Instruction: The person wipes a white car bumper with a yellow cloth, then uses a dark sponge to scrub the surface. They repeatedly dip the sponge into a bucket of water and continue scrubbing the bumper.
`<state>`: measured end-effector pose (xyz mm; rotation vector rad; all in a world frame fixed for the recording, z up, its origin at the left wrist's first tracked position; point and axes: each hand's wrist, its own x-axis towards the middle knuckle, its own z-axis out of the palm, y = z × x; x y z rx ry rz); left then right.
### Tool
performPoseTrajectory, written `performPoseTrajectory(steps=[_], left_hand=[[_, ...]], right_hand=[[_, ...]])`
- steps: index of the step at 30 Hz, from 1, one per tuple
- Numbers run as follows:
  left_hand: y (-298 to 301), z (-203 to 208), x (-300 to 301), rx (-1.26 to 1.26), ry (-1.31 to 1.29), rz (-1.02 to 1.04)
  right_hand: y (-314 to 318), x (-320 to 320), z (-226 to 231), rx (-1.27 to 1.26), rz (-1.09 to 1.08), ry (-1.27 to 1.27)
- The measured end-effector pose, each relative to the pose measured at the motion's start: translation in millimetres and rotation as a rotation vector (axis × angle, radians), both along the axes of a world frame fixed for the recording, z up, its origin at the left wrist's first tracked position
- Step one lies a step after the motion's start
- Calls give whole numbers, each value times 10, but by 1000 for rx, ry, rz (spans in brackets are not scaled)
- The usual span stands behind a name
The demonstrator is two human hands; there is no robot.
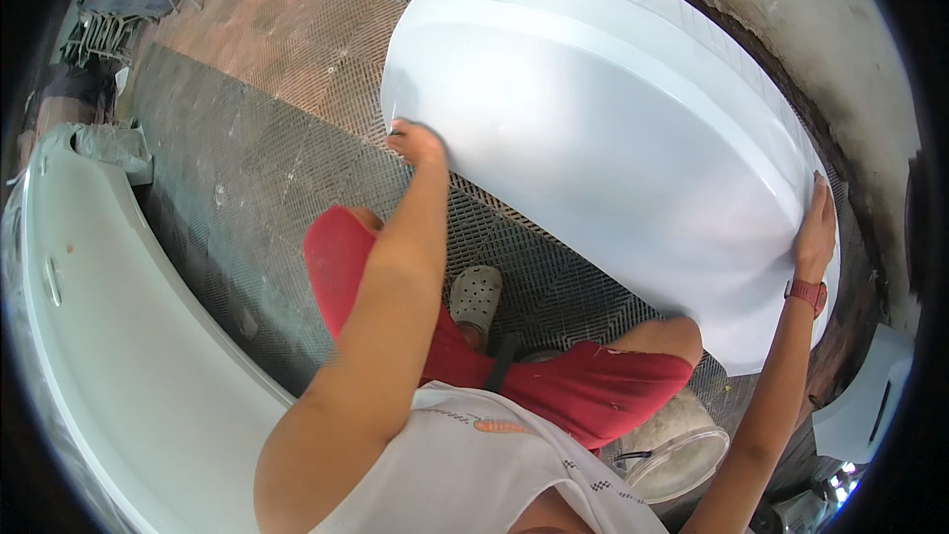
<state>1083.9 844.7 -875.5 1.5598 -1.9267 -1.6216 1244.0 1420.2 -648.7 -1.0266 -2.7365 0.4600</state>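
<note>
A large, glossy white car body panel (593, 138), curved like a hood, lies across the floor in front of me. At its near left corner is my left hand (420, 143), with the fingers curled closed. A small dark bit shows at those fingertips, too small to name. On the panel's right end rests my right hand (816, 232), its fingers stretched out along the edge and the palm against the surface. The panel's underside is hidden.
A second pale panel (129, 336) curves along my left side. By my right knee stands a white bucket (677, 450). A stained wall (840, 30) runs behind the white panel, and another light piece (865, 396) sits at far right. Ribbed matting (217, 168) covers the floor.
</note>
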Motion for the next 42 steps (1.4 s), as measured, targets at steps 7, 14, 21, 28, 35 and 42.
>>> performPoseTrajectory(steps=[7, 14, 21, 28, 35, 42], left_hand=[[181, -258, 280, -182, -205, -268], [-305, -150, -287, -182, -78, -93], [371, 841, -876, -588, 486, -571], [-27, 487, -708, -401, 269, -439], [380, -141, 264, -171, 50, -189], [2077, 15, 1774, -251, -15, -515]], right_hand=[[60, -3, -12, -46, 18, -4], [60, 4, -15, -39, -8, 2], [113, 0, -49, -55, 7, 25], [24, -13, -4, -12, 21, -16], [96, 0, -71, 13, -15, -7], [61, -12, -44, 25, 25, 0]])
